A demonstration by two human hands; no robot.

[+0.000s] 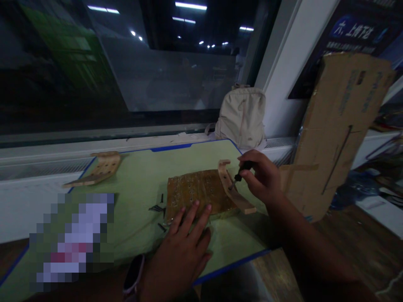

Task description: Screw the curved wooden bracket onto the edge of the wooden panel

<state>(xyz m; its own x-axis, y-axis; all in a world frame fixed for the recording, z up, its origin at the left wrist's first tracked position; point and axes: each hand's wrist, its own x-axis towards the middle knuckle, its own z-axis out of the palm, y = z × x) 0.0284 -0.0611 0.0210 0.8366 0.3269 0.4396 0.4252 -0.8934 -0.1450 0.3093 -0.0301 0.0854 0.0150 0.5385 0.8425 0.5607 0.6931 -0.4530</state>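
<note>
Wooden panel (198,191), brown and dotted with small holes, lies flat on a green mat (141,176) with blue edging, a little right of the mat's middle. Its long side runs left to right. Curved wood strip (231,191) sits along the panel's right edge, long axis running from the far end toward the near right and standing up off the panel. Right hand (262,176) is closed around a screwdriver (241,174), fingers pinched on the black handle. The screwdriver is tilted, handle up and right, shaft pointing down and left, tip at the inner face of the strip; whether it sits in a screw head is too small to tell. Left hand (182,247) is spread open and flat, holding nothing, fingertips pressing on the panel's near edge, palm on the mat. Watch (134,274) is on that wrist. Dark screws (159,207) lie loose on the mat just left of the panel, pointing different ways. Second curved piece (100,167) with holes lies at the mat's far left corner, well apart from the panel. Beige backpack (242,115) stands upright on the sill behind the mat's far right corner; what is inside cannot be seen. Cardboard sheet (340,126) leans upright to the right of the right hand. Dark window (126,63) behind reflects ceiling lights. A pixelated patch covers the mat's near left.
</note>
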